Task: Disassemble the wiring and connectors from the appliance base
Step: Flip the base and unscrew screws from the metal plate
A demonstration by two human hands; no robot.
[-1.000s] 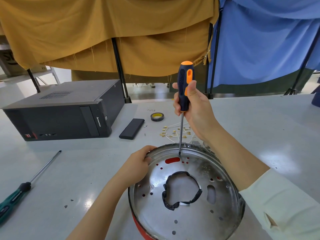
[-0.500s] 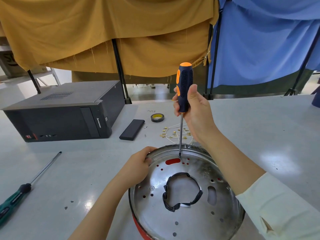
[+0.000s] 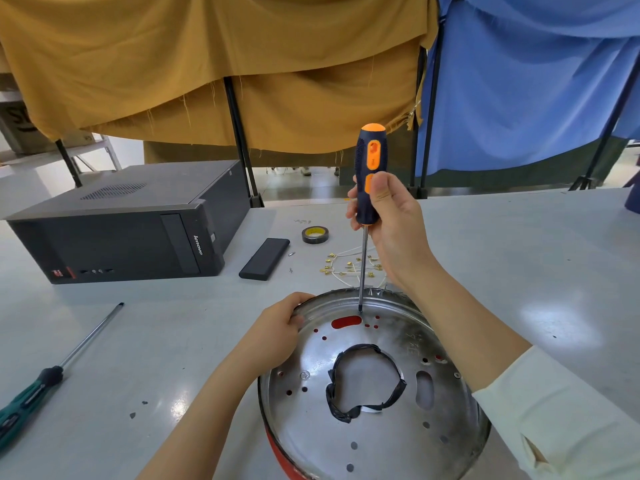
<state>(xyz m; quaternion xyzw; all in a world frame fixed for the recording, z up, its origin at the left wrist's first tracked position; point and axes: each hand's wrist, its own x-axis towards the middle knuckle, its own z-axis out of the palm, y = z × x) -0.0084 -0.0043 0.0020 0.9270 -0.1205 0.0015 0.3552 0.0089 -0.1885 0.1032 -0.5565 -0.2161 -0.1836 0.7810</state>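
Table (image 3: 519,258): two screwdrivers (image 3: 367,188), one base (image 3: 381,427)

Black computer case (image 3: 117,230), tape roll (image 3: 314,234), green screwdriver (image 3: 45,382)

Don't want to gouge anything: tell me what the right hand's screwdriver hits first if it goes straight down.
Most likely the metal base: the screwdriver in the right hand has its tip at the far rim, above the red slot; contact unclear.

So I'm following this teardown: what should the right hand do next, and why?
Probably turn the screwdriver to loosen a screw: the right hand holds it upright, tip on the metal base near its far rim, which the left hand grips.
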